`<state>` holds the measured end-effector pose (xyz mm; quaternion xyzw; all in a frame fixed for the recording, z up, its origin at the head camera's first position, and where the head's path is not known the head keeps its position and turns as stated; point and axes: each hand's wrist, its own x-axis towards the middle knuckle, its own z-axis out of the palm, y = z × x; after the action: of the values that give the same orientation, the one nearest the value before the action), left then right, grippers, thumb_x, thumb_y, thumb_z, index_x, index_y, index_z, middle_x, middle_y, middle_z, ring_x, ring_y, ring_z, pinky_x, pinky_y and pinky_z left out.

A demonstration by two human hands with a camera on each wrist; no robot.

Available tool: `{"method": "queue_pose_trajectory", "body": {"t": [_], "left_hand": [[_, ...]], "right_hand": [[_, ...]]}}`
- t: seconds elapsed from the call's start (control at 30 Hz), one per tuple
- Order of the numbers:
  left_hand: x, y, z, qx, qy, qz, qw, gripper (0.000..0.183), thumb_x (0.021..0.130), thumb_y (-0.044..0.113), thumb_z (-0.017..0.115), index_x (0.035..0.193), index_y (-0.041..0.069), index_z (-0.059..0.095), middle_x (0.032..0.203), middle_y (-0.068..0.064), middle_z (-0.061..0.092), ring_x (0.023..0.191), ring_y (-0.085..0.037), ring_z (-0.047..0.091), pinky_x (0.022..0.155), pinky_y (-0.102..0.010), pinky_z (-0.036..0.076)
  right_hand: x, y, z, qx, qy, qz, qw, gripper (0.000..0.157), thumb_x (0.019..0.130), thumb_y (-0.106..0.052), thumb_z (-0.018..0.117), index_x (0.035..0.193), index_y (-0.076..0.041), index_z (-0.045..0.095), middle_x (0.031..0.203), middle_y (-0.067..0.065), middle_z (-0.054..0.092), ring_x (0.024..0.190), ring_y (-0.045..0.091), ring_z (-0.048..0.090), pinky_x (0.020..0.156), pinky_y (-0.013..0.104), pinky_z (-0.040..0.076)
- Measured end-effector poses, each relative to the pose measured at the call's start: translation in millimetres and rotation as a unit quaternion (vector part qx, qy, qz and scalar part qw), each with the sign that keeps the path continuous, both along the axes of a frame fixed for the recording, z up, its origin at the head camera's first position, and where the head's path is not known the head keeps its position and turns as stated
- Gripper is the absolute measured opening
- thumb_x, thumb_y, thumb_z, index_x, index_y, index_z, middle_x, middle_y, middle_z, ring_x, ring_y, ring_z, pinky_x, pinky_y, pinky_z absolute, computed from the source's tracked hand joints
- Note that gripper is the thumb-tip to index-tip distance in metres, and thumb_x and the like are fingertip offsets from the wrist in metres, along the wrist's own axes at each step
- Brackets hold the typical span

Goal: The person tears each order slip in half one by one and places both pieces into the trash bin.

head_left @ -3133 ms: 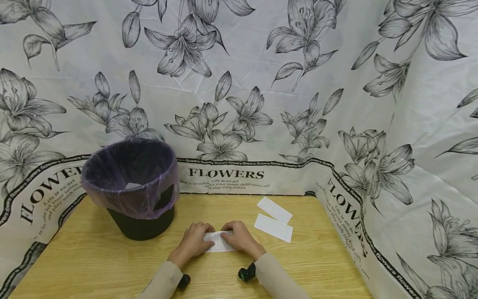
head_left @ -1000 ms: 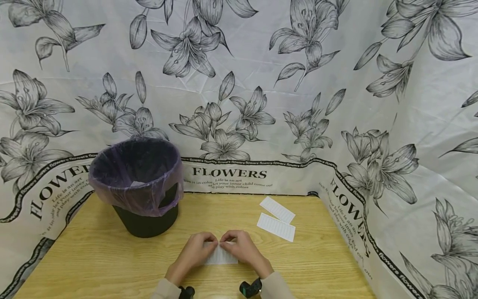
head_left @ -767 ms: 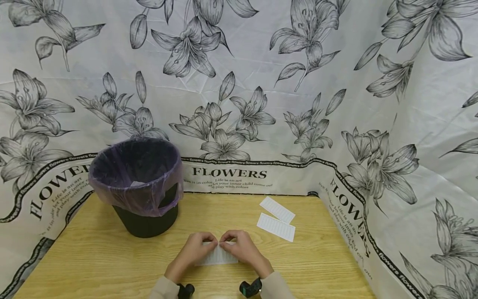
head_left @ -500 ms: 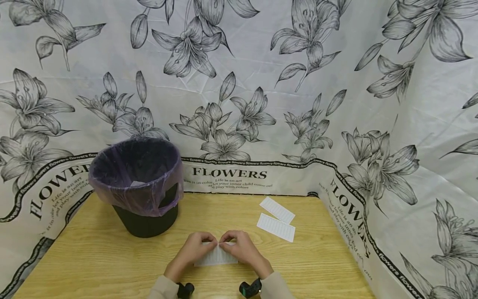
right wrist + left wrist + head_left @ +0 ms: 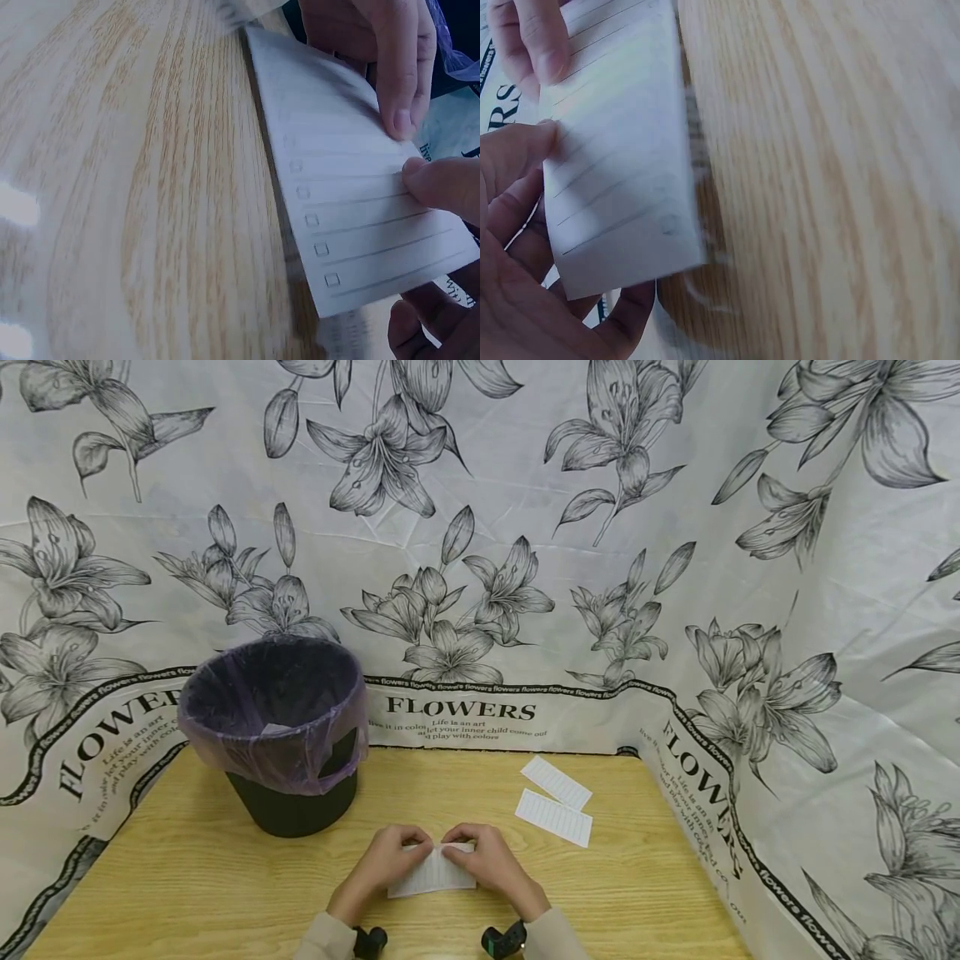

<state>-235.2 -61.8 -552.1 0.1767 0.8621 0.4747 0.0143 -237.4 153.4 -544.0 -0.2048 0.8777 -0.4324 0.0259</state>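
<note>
A white checklist slip point(image 5: 431, 880), printed with ruled lines and a row of small boxes, is held by both hands near the front of the table. My left hand point(image 5: 392, 858) pinches its far edge between thumb and fingers, left of the middle. Just to the right, my right hand point(image 5: 482, 858) pinches the same edge. In the left wrist view the slip point(image 5: 622, 187) looks whole, and its near edge stands close over the wood. From the right wrist, the boxes run down the slip's point(image 5: 345, 217) near side, and both thumbs lie on its face.
Two more white slips, a rear one point(image 5: 557, 782) and a front one point(image 5: 553, 818), lie overlapping at the right. A black bin point(image 5: 300, 814) with a purple liner stands at the left, a bit of white paper point(image 5: 277, 728) inside. Flower-printed cloth point(image 5: 480, 610) walls the table.
Both hands have drawn nearer the body with the slip since the oldest frame. Their fingertips, together half a second ago, are now slightly apart, and the slip is tilted a little.
</note>
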Motion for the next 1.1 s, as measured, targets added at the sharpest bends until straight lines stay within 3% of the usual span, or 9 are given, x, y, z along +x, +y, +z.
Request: {"method": "queue_pose_trajectory", "body": {"t": [0.13,0.3,0.4,0.67,1.1], "left_hand": [[0.1,-3.7,-1.4,0.004,0.004,0.012,0.9999,0.008,0.097,0.016,0.073,0.093,0.012,0.078,0.099,-0.002,0.077,0.103,-0.029,0.071,0.091,-0.052,0.056],[1.5,-7.6,-1.3,-0.003,-0.001,0.037,0.9993,0.007,0.096,0.017,0.073,0.092,0.013,0.078,0.098,0.000,0.077,0.100,-0.022,0.070,0.087,-0.041,0.055],[2.9,-10.1,-0.3,-0.006,-0.003,0.051,0.9987,0.008,0.095,0.016,0.073,0.090,0.013,0.078,0.097,0.000,0.077,0.100,-0.021,0.069,0.088,-0.040,0.055],[4.8,-14.1,0.7,-0.007,-0.007,0.066,0.9977,0.008,0.093,0.013,0.073,0.087,0.011,0.078,0.090,0.000,0.076,0.086,-0.013,0.065,0.076,-0.029,0.052],[3.1,-13.7,-2.2,-0.007,-0.026,0.086,0.9959,0.010,0.092,0.013,0.073,0.088,0.007,0.080,0.091,-0.003,0.077,0.086,-0.013,0.066,0.078,-0.034,0.055]], "right_hand": [[-0.7,2.9,-2.4,-0.001,0.003,-0.017,1.000,0.006,0.096,-0.020,0.074,0.097,-0.016,0.078,0.096,-0.003,0.077,0.089,0.004,0.063,0.078,0.025,0.051],[-1.5,4.8,-4.7,-0.007,0.011,-0.028,1.000,0.005,0.095,-0.019,0.075,0.095,-0.015,0.078,0.095,-0.003,0.077,0.083,0.001,0.059,0.073,0.021,0.048],[-2.4,6.4,-6.0,-0.012,0.013,-0.029,0.999,0.006,0.096,-0.019,0.075,0.094,-0.014,0.078,0.094,-0.002,0.077,0.081,0.001,0.058,0.071,0.021,0.048],[-2.9,9.7,-7.2,-0.027,0.020,-0.023,0.999,0.009,0.097,-0.020,0.074,0.092,-0.013,0.078,0.091,0.000,0.077,0.083,0.001,0.062,0.073,0.021,0.051],[-0.1,9.0,-8.2,-0.048,-0.007,-0.020,0.999,0.011,0.097,-0.020,0.073,0.093,-0.011,0.077,0.093,0.002,0.076,0.079,0.000,0.060,0.068,0.019,0.051]]}}
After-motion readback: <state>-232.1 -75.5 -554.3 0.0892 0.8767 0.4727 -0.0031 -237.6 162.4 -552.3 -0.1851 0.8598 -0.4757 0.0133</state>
